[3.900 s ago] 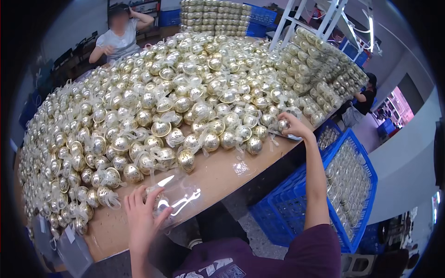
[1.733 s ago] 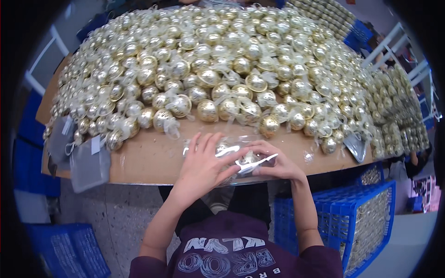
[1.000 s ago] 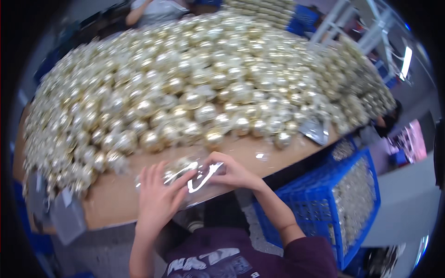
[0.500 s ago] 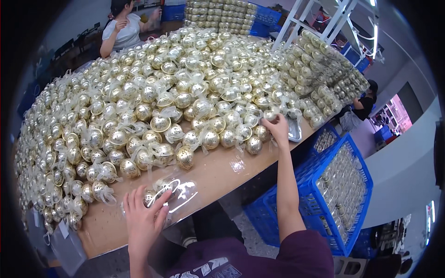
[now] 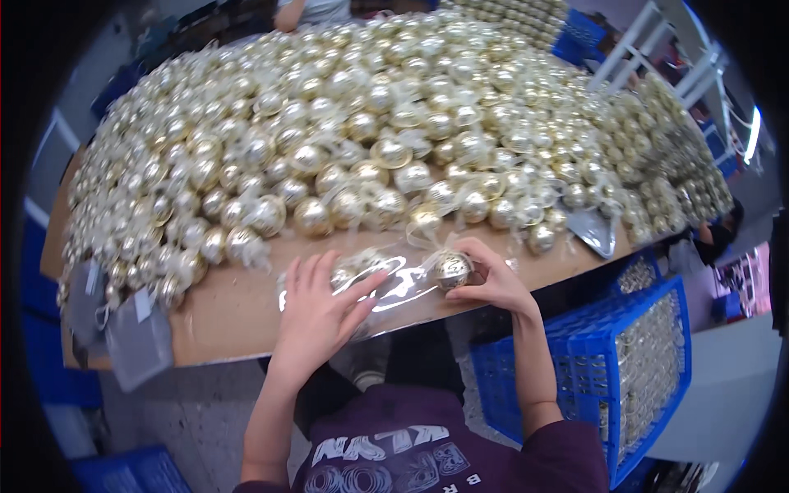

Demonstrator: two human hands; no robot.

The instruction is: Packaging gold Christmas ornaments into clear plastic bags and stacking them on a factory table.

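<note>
The left hand [image 5: 320,308] lay with spread fingers upon a clear plastic bag [image 5: 403,289], pressing without visible grip; its contents were partly hidden. At the bag's three o'clock, the right hand [image 5: 493,279] held a gold ball [image 5: 453,270] between bent fingers and thumb. At four o'clock, a blue crate [image 5: 579,357] was filled with shiny balls. At nine, a grey pouch [image 5: 141,341] overhung the table [image 5: 222,320]. Beyond, at twelve, the ball heap [image 5: 329,123] spread; at two, clear packs [image 5: 662,164] contained balls.
</note>
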